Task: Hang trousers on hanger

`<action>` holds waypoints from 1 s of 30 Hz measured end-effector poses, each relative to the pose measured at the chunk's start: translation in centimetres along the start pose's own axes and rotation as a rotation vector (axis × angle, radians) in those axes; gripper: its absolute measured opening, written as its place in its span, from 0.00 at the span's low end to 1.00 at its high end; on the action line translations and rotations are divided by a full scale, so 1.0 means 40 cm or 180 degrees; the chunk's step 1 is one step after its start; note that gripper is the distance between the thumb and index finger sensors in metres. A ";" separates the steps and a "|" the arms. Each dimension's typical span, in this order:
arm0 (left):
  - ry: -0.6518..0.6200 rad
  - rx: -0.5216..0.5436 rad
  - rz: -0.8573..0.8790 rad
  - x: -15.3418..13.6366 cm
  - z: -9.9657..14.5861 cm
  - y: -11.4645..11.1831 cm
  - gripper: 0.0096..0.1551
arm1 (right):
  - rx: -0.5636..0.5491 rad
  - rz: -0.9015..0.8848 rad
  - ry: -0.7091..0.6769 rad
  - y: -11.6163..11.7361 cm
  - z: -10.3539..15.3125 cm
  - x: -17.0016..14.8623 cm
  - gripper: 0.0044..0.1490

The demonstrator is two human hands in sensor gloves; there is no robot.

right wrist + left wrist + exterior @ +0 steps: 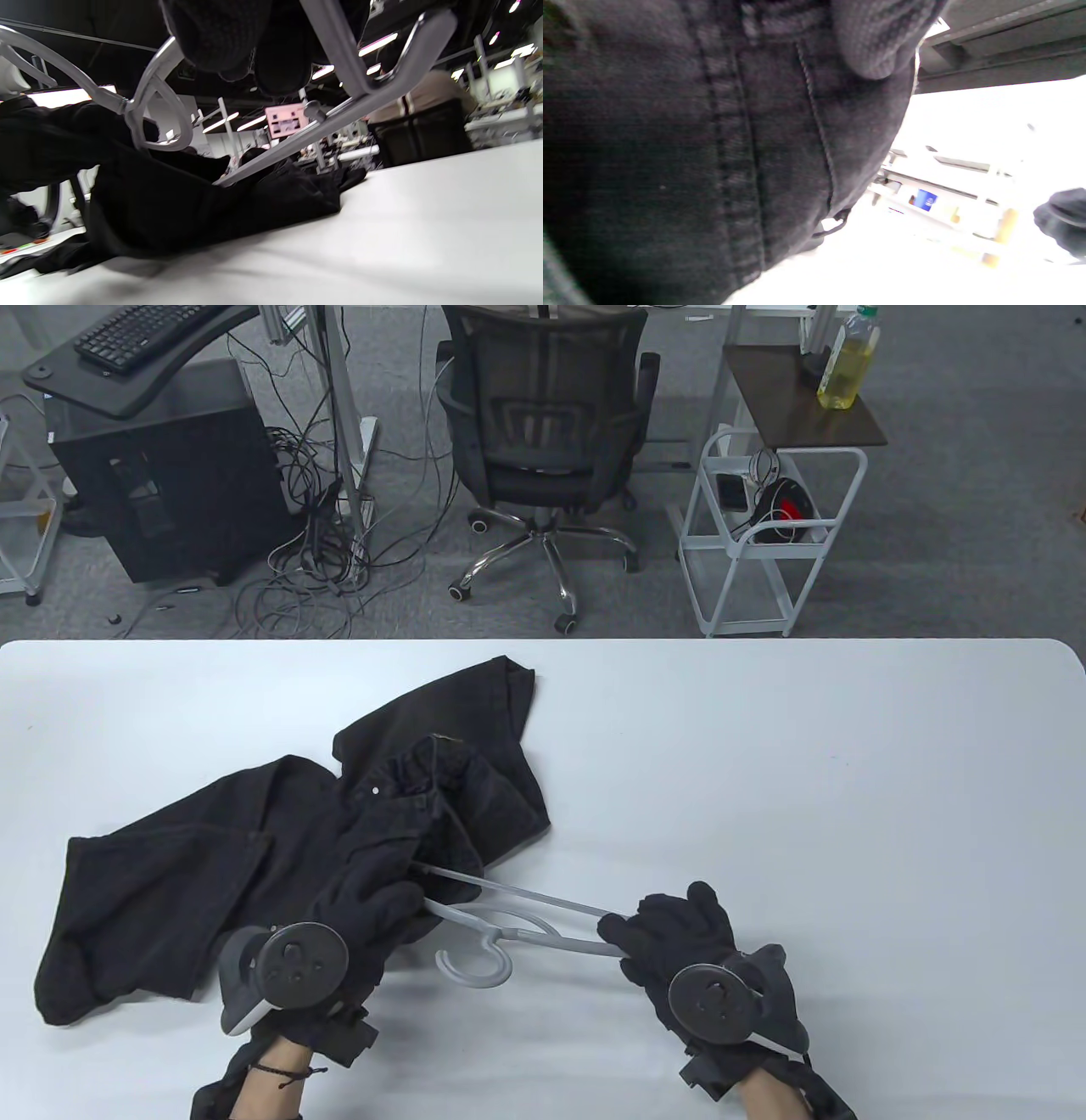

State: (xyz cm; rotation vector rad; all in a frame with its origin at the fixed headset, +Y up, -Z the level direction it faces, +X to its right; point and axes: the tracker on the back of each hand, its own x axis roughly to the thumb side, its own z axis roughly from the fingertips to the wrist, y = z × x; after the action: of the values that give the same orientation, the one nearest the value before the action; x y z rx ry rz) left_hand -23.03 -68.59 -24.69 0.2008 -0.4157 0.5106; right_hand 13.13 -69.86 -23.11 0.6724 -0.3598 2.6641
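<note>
Black trousers [254, 848] lie crumpled on the left half of the white table [806, 780]. A grey hanger [509, 920] lies between my hands, hook toward me, its left end hidden under the trousers. My left hand [373, 912] grips the trouser fabric over that end; the left wrist view shows denim seams [721, 161] filling the frame and one fingertip [874, 42]. My right hand [670, 933] holds the hanger's right end, lifted off the table; in the right wrist view its fingers [229, 38] wrap the grey bar [339, 63].
Beyond the table's far edge stand a black office chair [543, 432], a white wire cart [764, 534], a side table with a bottle of yellow liquid [844, 364], and a computer tower [161, 475] with tangled cables.
</note>
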 end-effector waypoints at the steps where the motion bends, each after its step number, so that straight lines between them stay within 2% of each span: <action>1: -0.0038 -0.0047 0.0042 0.005 -0.001 -0.006 0.22 | -0.0069 0.0069 0.0034 -0.004 0.001 -0.003 0.34; 3: -0.0118 -0.0105 0.0164 0.014 -0.004 -0.017 0.22 | -0.0159 0.0063 0.0082 -0.008 0.004 -0.009 0.34; 8: -0.0286 -0.0207 0.0340 0.039 -0.007 -0.037 0.22 | -0.0122 -0.0197 0.0167 0.000 0.002 -0.024 0.34; 12: -0.0434 -0.0282 0.0367 0.066 -0.006 -0.049 0.22 | -0.0120 -0.0194 0.0136 0.003 0.001 -0.022 0.33; 16: -0.0608 -0.0328 0.0733 0.089 -0.008 -0.067 0.22 | 0.0044 -0.0240 0.0021 0.020 -0.002 -0.009 0.33; 22: -0.0579 -0.0307 0.1093 0.085 -0.009 -0.065 0.23 | 0.0085 -0.0591 0.0090 0.032 -0.004 -0.021 0.33; 26: -0.0535 -0.0403 0.0950 0.072 -0.014 -0.075 0.34 | 0.0174 -0.0616 0.0112 0.048 -0.008 -0.019 0.33; 30: -0.0179 -0.0400 0.0226 0.054 -0.013 -0.073 0.51 | 0.0241 -0.0742 0.0185 0.063 -0.011 -0.021 0.33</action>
State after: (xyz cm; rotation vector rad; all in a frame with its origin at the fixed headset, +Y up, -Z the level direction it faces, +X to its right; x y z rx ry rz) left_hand -19.66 -70.03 -24.47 0.0796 -0.5097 0.5477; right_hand 12.61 -72.23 -24.30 0.6173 -0.1548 2.4785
